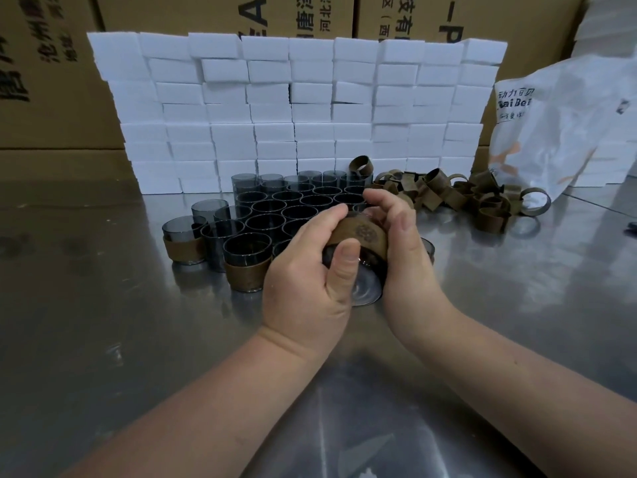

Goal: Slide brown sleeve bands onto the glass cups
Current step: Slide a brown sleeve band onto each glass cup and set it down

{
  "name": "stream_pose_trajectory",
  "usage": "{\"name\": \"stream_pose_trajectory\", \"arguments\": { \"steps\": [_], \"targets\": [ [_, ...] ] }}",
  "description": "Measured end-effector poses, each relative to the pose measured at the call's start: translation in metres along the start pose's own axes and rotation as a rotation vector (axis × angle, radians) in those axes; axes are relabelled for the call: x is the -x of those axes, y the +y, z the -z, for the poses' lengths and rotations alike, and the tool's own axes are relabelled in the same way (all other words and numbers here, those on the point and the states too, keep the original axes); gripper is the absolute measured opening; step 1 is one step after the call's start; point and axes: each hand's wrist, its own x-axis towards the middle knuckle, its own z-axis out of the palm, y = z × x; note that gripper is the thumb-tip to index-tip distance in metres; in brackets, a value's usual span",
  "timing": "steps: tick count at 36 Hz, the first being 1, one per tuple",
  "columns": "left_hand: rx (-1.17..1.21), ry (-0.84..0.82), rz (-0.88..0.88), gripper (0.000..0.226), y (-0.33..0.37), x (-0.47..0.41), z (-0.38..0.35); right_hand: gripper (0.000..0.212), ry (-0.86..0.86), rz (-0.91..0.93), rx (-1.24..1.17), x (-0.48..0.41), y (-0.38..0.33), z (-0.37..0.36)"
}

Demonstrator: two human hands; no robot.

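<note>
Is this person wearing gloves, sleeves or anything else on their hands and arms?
No. The left grip and right grip are bare hands: no gloves and no rings in view. The nails that show are short and unpainted. The left forearm and right forearm are bare too, with no sleeve, watch or bracelet in view.

Left hand [303, 291] and right hand [406, 250] hide most of the held glass cup [367, 288] (its far end especially); the cardboard boxes [51, 81] run off the top edge.
</note>
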Motion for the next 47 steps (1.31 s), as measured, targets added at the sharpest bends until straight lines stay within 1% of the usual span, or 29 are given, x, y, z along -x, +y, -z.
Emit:
{"name": "stream_pose_trajectory", "arguments": {
  "steps": [1, 6, 10, 12, 14, 16, 17, 18, 20, 22, 24, 27, 30, 34, 37, 41, 44, 45, 47],
  "targets": [
    [0.000, 0.004, 0.000, 0.083, 0.000, 0.000, 0.000, 0.071, -0.008, -0.001, -0.002, 0.000, 0.000, 0.000],
    [0.016, 0.024, -0.005, 0.082, 0.000, 0.000, 0.000, 0.077, -0.044, 0.016, 0.039, 0.002, -0.005, -0.002],
    [0.032, 0.059, -0.012, 0.082, -0.002, -0.001, -0.001, 0.095, -0.078, 0.007, 0.091, 0.002, -0.005, -0.001],
    [0.037, 0.072, -0.019, 0.083, -0.003, -0.001, -0.002, 0.099, -0.089, 0.003, 0.117, 0.002, -0.006, 0.000],
    [0.046, 0.081, -0.011, 0.084, -0.004, -0.001, -0.003, 0.092, -0.094, -0.015, 0.112, 0.001, -0.007, 0.000],
    [0.105, 0.103, 0.043, 0.086, -0.004, -0.001, -0.005, 0.068, -0.074, -0.036, 0.072, 0.000, -0.008, -0.001],
    [0.143, 0.128, 0.081, 0.081, -0.003, -0.001, -0.006, 0.061, -0.058, -0.025, 0.072, 0.000, -0.008, -0.001],
    [0.178, 0.162, 0.117, 0.072, -0.003, -0.002, -0.007, 0.059, -0.042, -0.002, 0.081, -0.001, -0.007, -0.002],
    [0.259, 0.238, 0.210, 0.051, -0.001, -0.006, -0.008, 0.061, -0.031, 0.024, 0.098, -0.001, -0.006, -0.002],
    [0.343, 0.295, 0.315, 0.044, -0.002, -0.009, -0.008, 0.068, -0.102, 0.010, 0.160, -0.001, -0.003, -0.002],
    [0.366, 0.300, 0.374, 0.044, -0.004, -0.009, -0.007, 0.069, -0.200, -0.041, 0.273, -0.001, 0.002, -0.002],
    [0.379, 0.245, 0.420, 0.056, -0.005, -0.006, -0.008, 0.076, -0.219, -0.087, 0.374, -0.001, 0.009, 0.000],
    [0.378, 0.235, 0.418, 0.063, -0.003, -0.005, -0.010, 0.081, -0.201, -0.086, 0.393, -0.001, 0.012, 0.000],
    [0.346, 0.266, 0.413, 0.053, -0.002, -0.005, -0.009, 0.081, -0.184, -0.074, 0.400, 0.003, 0.011, -0.002],
    [0.333, 0.277, 0.392, 0.059, -0.002, -0.005, -0.010, 0.080, -0.172, -0.070, 0.427, 0.003, 0.011, -0.004],
    [0.307, 0.282, 0.369, 0.061, -0.001, -0.003, -0.009, 0.080, -0.168, -0.041, 0.490, 0.004, 0.012, -0.003],
    [0.279, 0.284, 0.373, 0.062, -0.002, -0.002, -0.009, 0.092, -0.166, -0.018, 0.541, 0.005, 0.011, -0.004],
    [0.283, 0.283, 0.375, 0.062, -0.001, -0.002, -0.009, 0.091, -0.158, -0.015, 0.548, 0.005, 0.011, -0.004],
    [0.292, 0.281, 0.381, 0.062, -0.001, -0.002, -0.009, 0.081, -0.146, -0.008, 0.547, 0.005, 0.013, -0.004]
  ]
}}
